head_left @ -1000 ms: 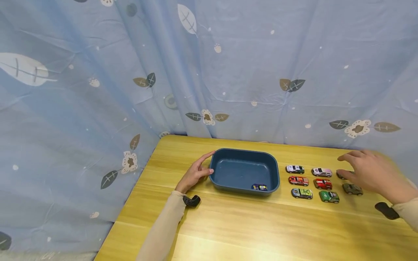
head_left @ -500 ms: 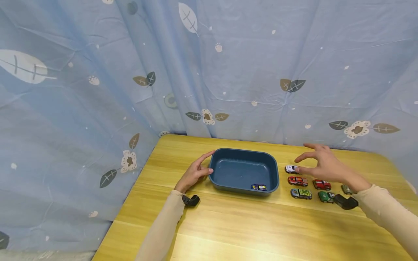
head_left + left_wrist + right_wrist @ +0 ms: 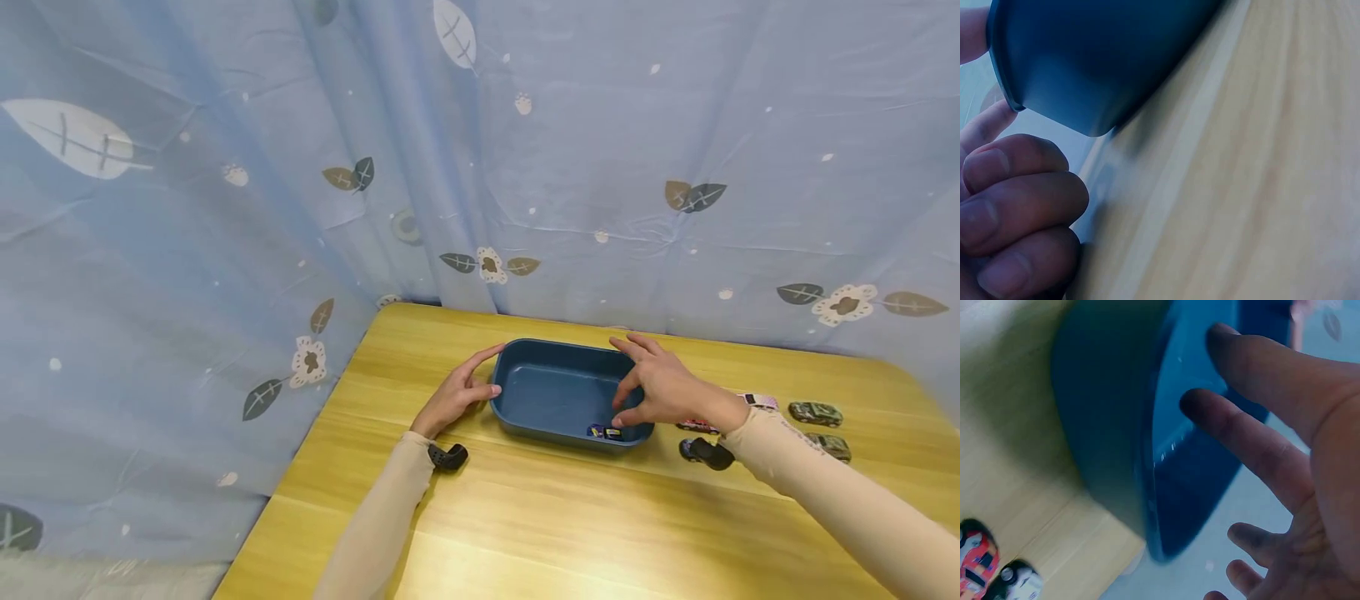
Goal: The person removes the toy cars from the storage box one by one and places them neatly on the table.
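My left hand (image 3: 453, 398) rests at the left end of a dark blue plastic box (image 3: 555, 435), its index finger and thumb touching the rim. The other fingers (image 3: 1029, 203) are bent under, beside the box wall. Over the box's right end is my right hand (image 3: 663, 390), thumb and index finger reaching inside. In the right wrist view, these fingers (image 3: 1244, 434) are spread apart with nothing between them. A small dark blue and yellow toy car (image 3: 604, 432) lies on the box floor, close to the right thumb tip; whether they touch I cannot tell.
Right of the box are several toy cars, partly hidden by the right arm: a red car (image 3: 697, 426), a pink-and-white car (image 3: 761, 402) and two camouflage cars, one in back (image 3: 816, 412). A patterned blue curtain (image 3: 570, 167) hangs behind the wooden table (image 3: 525, 517).
My right hand has travelled left from above the rightmost cars, past the white car, to the inside of the box. The left hand stays at the rim. The head view has shifted slightly.
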`<control>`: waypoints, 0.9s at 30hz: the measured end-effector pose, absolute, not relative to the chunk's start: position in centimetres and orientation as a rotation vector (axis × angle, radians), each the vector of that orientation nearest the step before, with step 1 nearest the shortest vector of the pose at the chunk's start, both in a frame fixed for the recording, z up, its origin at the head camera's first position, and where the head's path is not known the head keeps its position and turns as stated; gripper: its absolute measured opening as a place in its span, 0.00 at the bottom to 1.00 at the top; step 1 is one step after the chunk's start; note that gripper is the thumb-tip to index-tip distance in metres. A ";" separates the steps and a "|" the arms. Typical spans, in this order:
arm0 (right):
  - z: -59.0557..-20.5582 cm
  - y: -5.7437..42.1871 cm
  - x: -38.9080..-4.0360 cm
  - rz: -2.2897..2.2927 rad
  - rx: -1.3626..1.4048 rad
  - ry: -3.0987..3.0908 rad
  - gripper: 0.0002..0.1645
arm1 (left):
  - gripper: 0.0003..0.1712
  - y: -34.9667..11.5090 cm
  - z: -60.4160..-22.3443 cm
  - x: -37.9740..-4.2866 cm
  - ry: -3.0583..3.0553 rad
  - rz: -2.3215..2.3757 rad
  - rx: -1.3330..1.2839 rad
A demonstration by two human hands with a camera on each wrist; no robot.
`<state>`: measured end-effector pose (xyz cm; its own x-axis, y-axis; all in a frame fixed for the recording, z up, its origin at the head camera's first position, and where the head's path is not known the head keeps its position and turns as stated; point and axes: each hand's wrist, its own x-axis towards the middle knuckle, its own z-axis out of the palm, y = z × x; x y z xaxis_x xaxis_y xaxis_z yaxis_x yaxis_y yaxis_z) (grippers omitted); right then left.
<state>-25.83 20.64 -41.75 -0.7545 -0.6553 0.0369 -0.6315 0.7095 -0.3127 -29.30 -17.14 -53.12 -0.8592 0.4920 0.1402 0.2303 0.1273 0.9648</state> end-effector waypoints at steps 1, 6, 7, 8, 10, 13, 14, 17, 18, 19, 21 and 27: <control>-41.9 20.2 -25.9 -0.444 -1.068 2.824 0.08 | 0.40 -17.1 -53.1 -29.3 2.185 1.809 0.716; -42.4 18.6 -26.0 -0.316 -1.104 2.798 0.11 | 0.41 -17.1 -53.1 -29.4 2.167 1.815 0.714; -42.5 18.4 -26.0 -0.299 -1.111 2.796 0.11 | 0.41 -17.1 -53.1 -29.4 2.165 1.817 0.711; -42.5 18.2 -26.1 -0.279 -1.120 2.796 0.12 | 0.41 -17.1 -53.1 -29.4 2.166 1.817 0.708; -42.6 17.8 -26.1 -0.244 -1.134 2.796 0.12 | 0.41 -17.1 -53.1 -29.4 2.174 1.814 0.704; -42.7 17.3 -26.2 -0.184 -1.137 2.795 0.13 | 0.40 -17.1 -53.1 -29.3 2.182 1.811 0.700; -42.8 17.2 -26.2 -0.155 -1.135 2.799 0.13 | 0.40 -17.0 -53.1 -29.3 2.185 1.809 0.699; -42.9 16.9 -26.1 -0.077 -1.119 2.807 0.12 | 0.40 -17.0 -53.1 -29.3 2.182 1.816 0.697; -43.0 16.8 -26.1 -0.056 -1.110 2.809 0.12 | 0.41 -17.1 -53.1 -29.3 2.181 1.817 0.696; -43.1 16.7 -26.1 -0.036 -1.105 2.809 0.13 | 0.41 -17.1 -53.1 -29.3 2.180 1.820 0.696; -43.2 16.6 -26.0 -0.009 -1.090 2.809 0.13 | 0.42 -17.1 -53.2 -29.3 2.173 1.824 0.698; -43.5 16.5 -25.7 0.046 -1.077 2.821 0.15 | 0.42 -17.2 -53.2 -29.4 2.158 1.828 0.715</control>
